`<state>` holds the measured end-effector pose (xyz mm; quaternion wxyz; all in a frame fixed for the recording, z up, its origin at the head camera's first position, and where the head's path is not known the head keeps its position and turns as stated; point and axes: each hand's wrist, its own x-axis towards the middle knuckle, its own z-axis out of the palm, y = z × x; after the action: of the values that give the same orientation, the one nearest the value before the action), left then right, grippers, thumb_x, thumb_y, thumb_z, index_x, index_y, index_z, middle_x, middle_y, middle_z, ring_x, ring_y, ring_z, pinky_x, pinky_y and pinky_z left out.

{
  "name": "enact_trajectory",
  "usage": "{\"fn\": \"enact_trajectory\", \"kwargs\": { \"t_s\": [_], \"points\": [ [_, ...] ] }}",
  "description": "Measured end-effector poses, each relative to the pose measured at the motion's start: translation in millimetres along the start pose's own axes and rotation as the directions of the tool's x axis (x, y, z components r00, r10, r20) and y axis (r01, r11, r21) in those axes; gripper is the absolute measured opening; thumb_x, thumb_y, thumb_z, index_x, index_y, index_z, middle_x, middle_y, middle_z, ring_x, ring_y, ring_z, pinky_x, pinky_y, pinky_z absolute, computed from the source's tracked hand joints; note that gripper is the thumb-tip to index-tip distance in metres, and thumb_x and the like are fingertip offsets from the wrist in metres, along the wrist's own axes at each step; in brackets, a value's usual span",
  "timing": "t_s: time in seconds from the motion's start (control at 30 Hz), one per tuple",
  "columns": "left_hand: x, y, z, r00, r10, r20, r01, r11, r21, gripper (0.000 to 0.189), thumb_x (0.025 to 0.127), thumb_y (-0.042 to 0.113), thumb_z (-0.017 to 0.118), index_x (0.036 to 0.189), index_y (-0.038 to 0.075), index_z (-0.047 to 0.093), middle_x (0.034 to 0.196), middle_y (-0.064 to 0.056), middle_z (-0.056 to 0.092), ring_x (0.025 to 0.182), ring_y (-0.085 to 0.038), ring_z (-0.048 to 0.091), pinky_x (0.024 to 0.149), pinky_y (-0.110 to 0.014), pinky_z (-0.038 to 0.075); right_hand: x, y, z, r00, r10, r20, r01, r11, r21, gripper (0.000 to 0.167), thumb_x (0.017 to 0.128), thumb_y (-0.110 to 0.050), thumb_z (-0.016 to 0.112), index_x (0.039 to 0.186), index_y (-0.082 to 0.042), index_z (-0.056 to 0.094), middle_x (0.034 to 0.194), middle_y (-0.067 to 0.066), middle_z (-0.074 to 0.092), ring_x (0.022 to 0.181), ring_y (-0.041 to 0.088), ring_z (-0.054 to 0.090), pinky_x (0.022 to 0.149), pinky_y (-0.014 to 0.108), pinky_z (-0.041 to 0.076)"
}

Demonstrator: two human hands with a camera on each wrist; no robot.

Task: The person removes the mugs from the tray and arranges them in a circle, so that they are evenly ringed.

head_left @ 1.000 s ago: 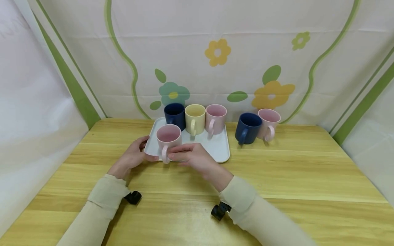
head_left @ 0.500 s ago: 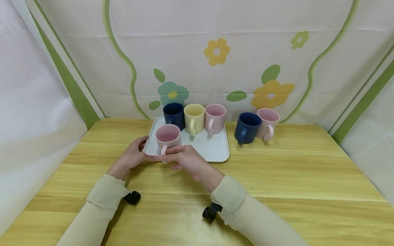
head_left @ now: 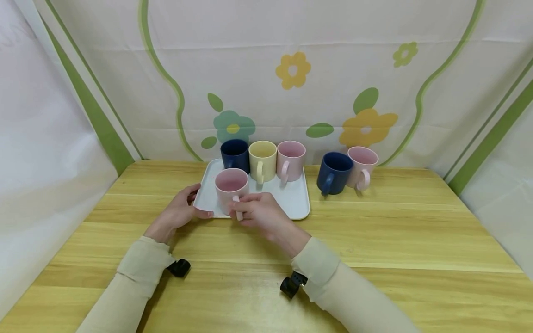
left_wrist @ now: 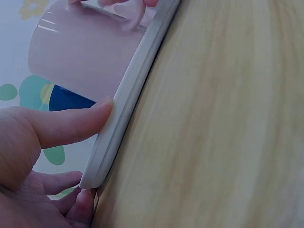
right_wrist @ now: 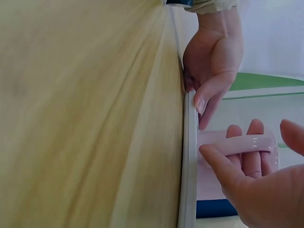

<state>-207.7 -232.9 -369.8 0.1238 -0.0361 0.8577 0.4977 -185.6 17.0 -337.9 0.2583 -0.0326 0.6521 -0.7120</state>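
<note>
A pink mug (head_left: 224, 200) stands upright at the front left of the white tray (head_left: 296, 203). My right hand (head_left: 268, 216) holds this mug by its handle (right_wrist: 242, 144), with fingers passing through the loop in the right wrist view. The thumb is apart from the handle there. At the tray's front left corner my left hand (head_left: 178, 211) grips the edge, its thumb (left_wrist: 78, 126) on the rim and the other fingers round the corner. Behind, in a row on the tray, are a navy mug (head_left: 234, 162), a yellow mug (head_left: 268, 169) and another pink mug (head_left: 294, 167).
Right of the tray, a navy mug (head_left: 335, 169) and a pink mug (head_left: 359, 173) stand close together on the wooden table (head_left: 395, 240). A flower-printed cloth (head_left: 250, 83) hangs behind the table's back edge, and white cloth (head_left: 54, 129) hangs at the sides.
The front pink mug has turned, its handle swinging to the right, and the mug has shifted slightly right. My right hand first went left, then back right with the handle. The left hand has stayed put.
</note>
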Motion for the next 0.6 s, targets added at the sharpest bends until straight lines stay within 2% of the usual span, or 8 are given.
{"fn": "enact_trajectory", "kwargs": {
  "t_s": [0.1,0.23,0.4,0.6],
  "points": [
    [-0.7,0.8,-0.3,1.0,-0.01,-0.001,0.01,1.0,0.003,0.112,0.085,0.01,0.086,0.169,-0.001,0.013,0.17,-0.029,0.027,0.147,-0.043,0.033,0.128,-0.058,0.028,-1.7,-2.6,-7.0,0.999,-0.027,-0.043,0.025,0.998,-0.051,0.027,0.104,-0.019,0.068,0.112,0.006,0.075,0.09,0.005,0.072,0.09,0.016,0.066,0.102,0.041,0.06],
    [-0.8,1.4,0.3,1.0,-0.022,0.0,0.022,1.0,0.0,0.113,0.085,0.011,0.087,0.17,0.001,0.013,0.17,-0.028,0.027,0.149,-0.043,0.032,0.129,-0.058,0.026,-3.8,-5.8,-16.4,0.995,-0.046,-0.086,0.035,0.991,-0.128,0.026,0.106,-0.02,0.066,0.109,0.003,0.078,0.084,0.004,0.07,0.086,0.016,0.065,0.088,0.032,0.062],
    [-0.6,1.1,1.3,1.0,-0.028,0.003,0.028,1.0,0.003,0.113,0.085,0.012,0.087,0.17,0.002,0.013,0.17,-0.028,0.026,0.149,-0.043,0.031,0.13,-0.059,0.026,-5.2,-8.0,-25.8,0.992,-0.052,-0.118,0.03,0.983,-0.18,0.026,0.107,-0.019,0.064,0.109,0.002,0.079,0.085,0.005,0.07,0.083,0.016,0.064,0.087,0.035,0.062],
    [-1.2,1.3,1.5,0.999,-0.034,0.0,0.034,0.999,0.007,0.113,0.086,0.013,0.087,0.17,0.003,0.013,0.17,-0.028,0.026,0.15,-0.043,0.032,0.129,-0.059,0.026,-7.2,-9.6,-36.1,0.985,-0.07,-0.157,0.041,0.982,-0.182,0.026,0.107,-0.019,0.064,0.108,0.003,0.078,0.085,0.006,0.068,0.082,0.016,0.064,0.085,0.037,0.064]
  ]
}}
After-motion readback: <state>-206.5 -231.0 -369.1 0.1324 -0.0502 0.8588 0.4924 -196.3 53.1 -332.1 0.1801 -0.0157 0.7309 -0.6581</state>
